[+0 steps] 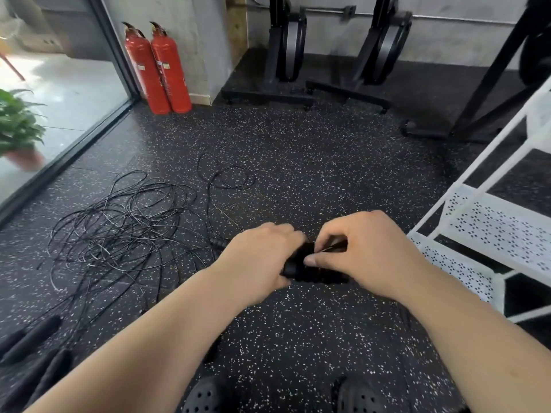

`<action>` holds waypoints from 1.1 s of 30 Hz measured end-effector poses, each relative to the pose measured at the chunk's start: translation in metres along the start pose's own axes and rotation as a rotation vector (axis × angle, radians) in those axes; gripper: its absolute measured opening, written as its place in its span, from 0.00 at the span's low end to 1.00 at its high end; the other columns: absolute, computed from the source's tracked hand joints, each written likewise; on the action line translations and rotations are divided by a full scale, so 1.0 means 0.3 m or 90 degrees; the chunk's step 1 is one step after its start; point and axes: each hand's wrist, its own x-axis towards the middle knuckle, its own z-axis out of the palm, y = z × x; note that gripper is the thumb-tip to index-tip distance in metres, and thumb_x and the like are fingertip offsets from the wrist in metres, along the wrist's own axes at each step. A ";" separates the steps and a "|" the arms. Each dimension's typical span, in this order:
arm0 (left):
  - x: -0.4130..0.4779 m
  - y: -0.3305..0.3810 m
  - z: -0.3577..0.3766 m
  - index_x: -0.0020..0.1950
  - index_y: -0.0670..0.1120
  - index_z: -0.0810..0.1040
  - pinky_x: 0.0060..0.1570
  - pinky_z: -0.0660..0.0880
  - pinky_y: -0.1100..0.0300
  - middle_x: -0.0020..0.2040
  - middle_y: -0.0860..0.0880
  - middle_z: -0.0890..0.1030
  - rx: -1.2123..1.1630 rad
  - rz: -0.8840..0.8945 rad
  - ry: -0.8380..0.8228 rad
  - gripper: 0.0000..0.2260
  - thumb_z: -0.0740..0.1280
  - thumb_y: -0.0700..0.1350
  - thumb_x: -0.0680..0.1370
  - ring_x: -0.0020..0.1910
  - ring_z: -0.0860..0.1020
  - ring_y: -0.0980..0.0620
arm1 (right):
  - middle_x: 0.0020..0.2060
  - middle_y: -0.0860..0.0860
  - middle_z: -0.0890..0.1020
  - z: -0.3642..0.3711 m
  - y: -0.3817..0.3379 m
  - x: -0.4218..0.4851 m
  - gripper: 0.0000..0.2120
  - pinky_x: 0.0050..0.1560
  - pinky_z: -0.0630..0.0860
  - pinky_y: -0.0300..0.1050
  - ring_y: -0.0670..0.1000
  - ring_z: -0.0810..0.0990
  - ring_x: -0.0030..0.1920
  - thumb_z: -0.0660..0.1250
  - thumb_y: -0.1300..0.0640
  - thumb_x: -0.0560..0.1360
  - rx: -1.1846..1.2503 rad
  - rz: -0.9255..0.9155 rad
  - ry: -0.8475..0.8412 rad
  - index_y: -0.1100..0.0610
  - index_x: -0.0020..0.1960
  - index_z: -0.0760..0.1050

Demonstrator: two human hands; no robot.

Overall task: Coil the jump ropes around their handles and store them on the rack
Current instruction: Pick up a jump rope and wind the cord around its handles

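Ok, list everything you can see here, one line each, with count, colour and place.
fire extinguishers: two, red, standing against the wall, far left
potted plant: one, green, beyond the glass, left
exercise machines: two, black, by the back wall
rack: one, white, perforated shelves, right
loose ropes: tangled, number unclear, black, on the floor left of the hands
loose handles: several, black, on the floor, bottom left
held jump rope: one, black, between both hands
shoes: two, black, bottom edge
left hand: grips the held jump rope
right hand: pinches the held jump rope
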 end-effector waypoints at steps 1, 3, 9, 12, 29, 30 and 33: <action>-0.002 0.011 0.000 0.60 0.57 0.72 0.57 0.77 0.50 0.56 0.58 0.75 0.005 0.037 0.006 0.22 0.80 0.53 0.73 0.58 0.75 0.53 | 0.34 0.36 0.83 -0.014 0.017 0.004 0.12 0.41 0.76 0.43 0.39 0.80 0.38 0.80 0.34 0.68 0.032 0.012 -0.022 0.40 0.41 0.84; -0.007 0.031 -0.002 0.60 0.59 0.73 0.58 0.76 0.53 0.55 0.59 0.75 -0.019 0.094 0.022 0.20 0.79 0.53 0.74 0.56 0.74 0.55 | 0.36 0.36 0.85 -0.040 0.047 0.010 0.12 0.44 0.77 0.44 0.39 0.82 0.40 0.82 0.36 0.67 0.089 0.025 -0.071 0.41 0.40 0.84; -0.019 0.068 -0.038 0.55 0.56 0.73 0.56 0.74 0.56 0.51 0.60 0.75 -0.143 0.120 -0.011 0.16 0.77 0.53 0.74 0.54 0.73 0.58 | 0.40 0.49 0.88 -0.077 0.125 0.016 0.14 0.49 0.79 0.45 0.48 0.86 0.42 0.83 0.43 0.68 0.324 0.024 -0.161 0.52 0.43 0.86; -0.030 0.076 -0.061 0.54 0.58 0.73 0.48 0.72 0.64 0.49 0.59 0.78 -0.302 0.062 -0.046 0.20 0.82 0.51 0.72 0.50 0.76 0.60 | 0.38 0.52 0.87 -0.091 0.128 0.011 0.14 0.43 0.78 0.39 0.46 0.83 0.38 0.79 0.45 0.71 0.409 0.033 -0.158 0.56 0.45 0.86; 0.007 -0.001 -0.050 0.66 0.52 0.76 0.59 0.81 0.49 0.54 0.56 0.87 -0.708 -0.280 0.140 0.34 0.82 0.58 0.63 0.55 0.85 0.54 | 0.28 0.46 0.76 0.081 0.084 0.082 0.15 0.31 0.66 0.46 0.47 0.69 0.27 0.60 0.46 0.87 0.220 0.062 -0.082 0.42 0.45 0.81; 0.011 -0.017 -0.046 0.66 0.52 0.75 0.56 0.81 0.51 0.54 0.56 0.87 -0.686 -0.311 0.144 0.36 0.82 0.59 0.63 0.53 0.85 0.54 | 0.28 0.45 0.76 0.083 0.085 0.081 0.15 0.31 0.67 0.46 0.45 0.69 0.27 0.60 0.46 0.87 0.192 0.065 -0.084 0.42 0.46 0.81; 0.011 -0.049 -0.043 0.70 0.49 0.66 0.48 0.74 0.58 0.57 0.57 0.80 -0.619 -0.385 0.148 0.38 0.84 0.54 0.69 0.53 0.79 0.59 | 0.26 0.40 0.77 0.078 0.069 0.067 0.13 0.29 0.64 0.41 0.42 0.71 0.26 0.60 0.44 0.87 0.138 0.062 -0.091 0.43 0.52 0.82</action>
